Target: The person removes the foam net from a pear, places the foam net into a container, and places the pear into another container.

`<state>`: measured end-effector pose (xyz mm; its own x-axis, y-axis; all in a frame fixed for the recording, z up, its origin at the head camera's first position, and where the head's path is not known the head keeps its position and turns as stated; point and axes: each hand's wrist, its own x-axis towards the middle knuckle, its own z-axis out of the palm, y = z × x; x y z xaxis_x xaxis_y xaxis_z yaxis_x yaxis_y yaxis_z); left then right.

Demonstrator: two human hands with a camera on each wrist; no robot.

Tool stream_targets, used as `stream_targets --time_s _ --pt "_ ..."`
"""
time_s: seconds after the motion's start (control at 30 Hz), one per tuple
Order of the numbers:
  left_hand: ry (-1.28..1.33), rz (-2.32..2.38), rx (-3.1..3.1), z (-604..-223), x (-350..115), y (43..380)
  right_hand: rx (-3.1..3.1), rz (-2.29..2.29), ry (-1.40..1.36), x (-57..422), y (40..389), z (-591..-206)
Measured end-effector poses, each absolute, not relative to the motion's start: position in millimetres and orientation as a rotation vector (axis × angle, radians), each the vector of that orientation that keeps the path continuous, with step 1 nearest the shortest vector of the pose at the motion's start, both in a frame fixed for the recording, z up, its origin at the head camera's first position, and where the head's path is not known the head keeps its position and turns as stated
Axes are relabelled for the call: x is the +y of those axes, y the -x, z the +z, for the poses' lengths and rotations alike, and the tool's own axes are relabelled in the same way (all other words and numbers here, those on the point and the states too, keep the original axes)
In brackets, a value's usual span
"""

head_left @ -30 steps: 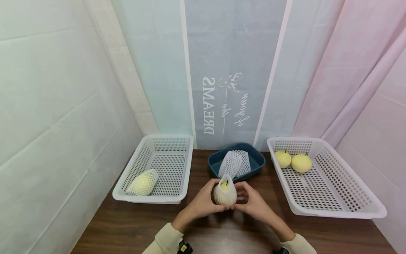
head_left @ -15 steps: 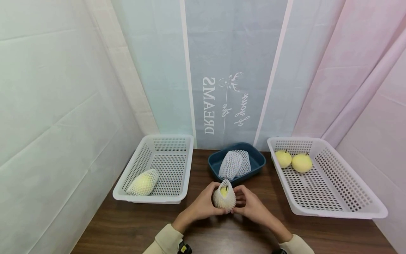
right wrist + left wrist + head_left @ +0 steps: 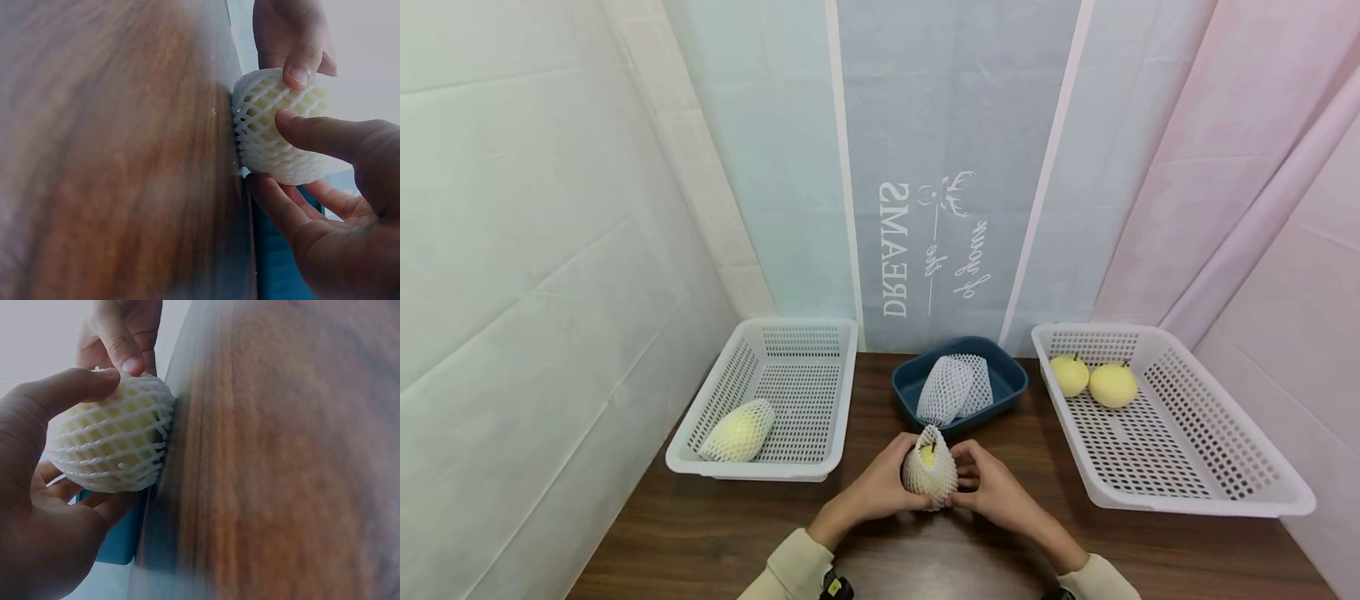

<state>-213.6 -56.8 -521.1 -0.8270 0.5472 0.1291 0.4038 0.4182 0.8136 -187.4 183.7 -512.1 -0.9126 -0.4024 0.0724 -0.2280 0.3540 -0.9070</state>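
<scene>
In the head view, a pale yellow pear with a dark stem sits upright inside a white foam net, its top showing through the net's opening. My left hand grips it from the left and my right hand from the right. Both thumbs press the near side of the net; in the wrist views fingers curl round the far side. The netted pear appears to rest on the table in the left wrist view. Close behind it, a blue tray holds loose white foam nets.
At left stands a white basket with one netted pear. A second white basket at right holds two bare pears. Curtains hang behind the brown wooden table.
Both hands and the netted pear have come slightly nearer to me, away from the blue tray. The baskets and tray have stayed in place.
</scene>
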Motion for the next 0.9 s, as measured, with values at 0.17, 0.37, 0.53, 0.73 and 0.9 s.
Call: stream_targets --time_s 0.17,0.37,0.53,0.73,0.9 --pt "-0.848 1.371 2.514 -521 -57 213 2.475 -1.531 0.598 186 189 -508" --pt "-0.857 1.371 2.512 -522 -57 214 2.548 -1.469 0.608 188 191 -496" --pt "-0.873 1.372 2.511 -521 -57 214 2.612 -1.472 0.601 183 192 -481" --pt "-0.872 1.373 2.509 -521 -56 214 2.681 -1.534 0.710 178 196 -466" --pt "-0.861 1.372 2.503 -521 -56 213 2.718 -1.568 0.796 171 198 -454"
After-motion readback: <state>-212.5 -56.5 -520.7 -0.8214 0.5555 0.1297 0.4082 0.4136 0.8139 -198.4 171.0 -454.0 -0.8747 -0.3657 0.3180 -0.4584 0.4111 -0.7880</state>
